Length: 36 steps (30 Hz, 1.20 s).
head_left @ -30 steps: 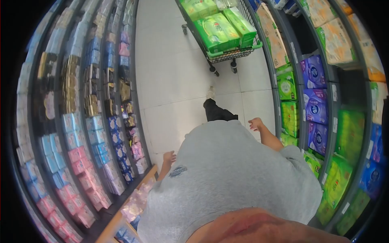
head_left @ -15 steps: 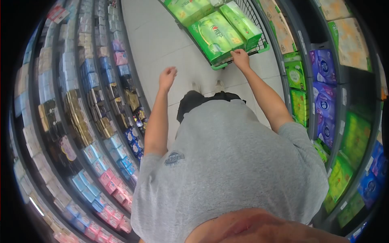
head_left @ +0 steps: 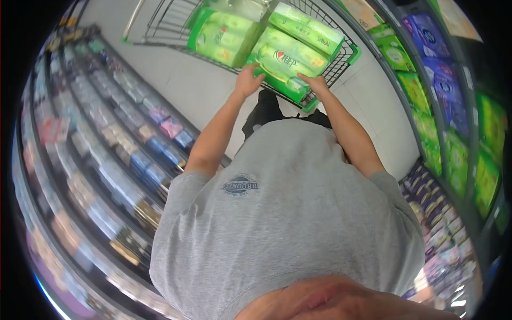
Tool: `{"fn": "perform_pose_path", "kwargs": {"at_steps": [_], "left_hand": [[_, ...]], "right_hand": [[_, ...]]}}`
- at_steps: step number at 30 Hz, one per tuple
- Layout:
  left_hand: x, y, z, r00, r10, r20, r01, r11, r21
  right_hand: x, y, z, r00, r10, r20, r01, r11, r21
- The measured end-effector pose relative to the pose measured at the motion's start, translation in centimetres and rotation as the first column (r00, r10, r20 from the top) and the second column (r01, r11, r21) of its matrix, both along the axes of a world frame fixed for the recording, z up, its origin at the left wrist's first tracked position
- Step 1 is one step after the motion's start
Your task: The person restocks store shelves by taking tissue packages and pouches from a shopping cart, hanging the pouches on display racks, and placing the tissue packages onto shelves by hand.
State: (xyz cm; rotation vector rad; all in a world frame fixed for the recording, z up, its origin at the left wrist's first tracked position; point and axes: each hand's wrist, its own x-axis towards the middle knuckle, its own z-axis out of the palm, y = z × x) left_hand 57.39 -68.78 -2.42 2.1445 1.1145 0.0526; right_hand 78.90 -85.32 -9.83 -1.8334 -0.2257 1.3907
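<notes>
Both hands are at a black wire shopping cart with green corners, loaded with green tissue packs. My left hand is at the near side of the cart, its fingers on the lower left edge of the middle green pack. On that pack's near right side lies my right hand, thumb and fingers bent over its edge. Another green pack lies to the left, and a long green pack rests at the far right. Whether the fingers are closed on the pack is hard to make out.
Shelves of small tissue packs run along the left, blurred. On the right, shelves hold green packs and purple packs. Pale floor tiles show between cart and right shelf. Stacked small packages stand at the lower right.
The cart is nearer and turned, with more of its left side in view. My left hand has moved from beside the cart onto the pack's edge. My right hand remains at the load's near side.
</notes>
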Motion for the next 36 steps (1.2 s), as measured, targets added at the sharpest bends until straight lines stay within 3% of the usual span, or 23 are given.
{"fn": "perform_pose_path", "kwargs": {"at_steps": [4,6,7,10,12,14,16,20,24,25,27,28,31,32,34,35,36], "left_hand": [[2.3,7.6,-2.2,0.988,-0.155,-0.008,0.154,0.984,-0.095],[3.7,10.1,-4.0,0.979,-0.2,-0.038,0.189,0.962,-0.198],[4.0,10.6,-5.2,0.974,-0.215,-0.07,0.187,0.94,-0.286],[4.5,10.6,-9.0,0.968,-0.229,-0.1,0.17,0.895,-0.412],[5.2,10.5,-7.1,0.997,0.061,-0.049,-0.077,0.655,-0.752],[5.4,10.5,-7.4,0.996,0.047,-0.077,-0.089,0.647,-0.758],[5.5,10.7,-7.0,0.995,0.088,-0.041,-0.082,0.535,-0.841],[5.4,10.6,-6.9,0.994,0.104,-0.02,-0.074,0.55,-0.832],[4.5,11.4,-7.1,0.991,0.134,-0.019,-0.075,0.431,-0.899],[4.5,11.4,-6.0,0.987,0.157,-0.015,-0.073,0.375,-0.924],[4.4,12.4,-3.8,0.992,0.122,-0.007,-0.042,0.29,-0.956],[4.4,12.9,-2.6,0.993,0.121,0.005,-0.031,0.293,-0.956],[4.4,14.1,1.0,0.996,0.088,-0.022,-0.062,0.482,-0.874],[4.5,14.4,1.9,0.996,0.093,-0.014,-0.057,0.482,-0.874],[5.1,14.5,3.8,0.981,0.159,0.11,0.008,0.536,-0.844],[5.7,14.4,4.3,0.959,0.189,0.213,0.11,0.446,-0.888],[6.3,13.9,4.8,0.956,0.188,0.224,0.117,0.455,-0.883]], "right_hand": [[-0.2,0.9,1.0,0.983,-0.175,-0.052,0.165,0.974,-0.157],[-0.7,0.4,-0.1,0.968,-0.218,-0.125,0.215,0.976,-0.038],[-0.9,0.4,1.1,0.949,-0.266,-0.169,0.259,0.964,-0.064],[-2.6,0.5,1.9,0.92,-0.374,-0.117,0.376,0.926,0.001],[-3.2,0.7,2.2,0.899,-0.432,-0.065,0.432,0.902,-0.018],[-3.7,0.2,1.8,0.879,-0.476,-0.021,0.476,0.879,-0.032],[-3.7,0.5,1.8,0.861,-0.483,-0.161,0.485,0.874,-0.027],[-2.9,0.8,4.0,0.863,-0.443,-0.243,0.458,0.889,0.005],[-3.2,0.6,6.9,0.867,-0.492,-0.081,0.482,0.869,-0.111],[-3.2,1.0,9.9,0.868,-0.497,-0.004,0.491,0.859,-0.143],[-3.2,1.0,11.9,0.863,-0.505,-0.011,0.5,0.858,-0.119],[-3.1,1.0,12.4,0.863,-0.504,-0.023,0.499,0.86,-0.108],[-3.6,0.3,12.0,0.8,-0.598,0.052,0.599,0.794,-0.101],[-3.9,-0.2,11.0,0.802,-0.594,0.058,0.597,0.797,-0.096],[-3.6,-1.3,9.7,0.752,-0.646,-0.129,0.656,0.753,0.054],[-3.4,-1.3,11.3,0.755,-0.643,-0.128,0.653,0.754,0.066],[-3.3,-1.7,13.2,0.735,-0.642,-0.22,0.675,0.725,0.139]]}}
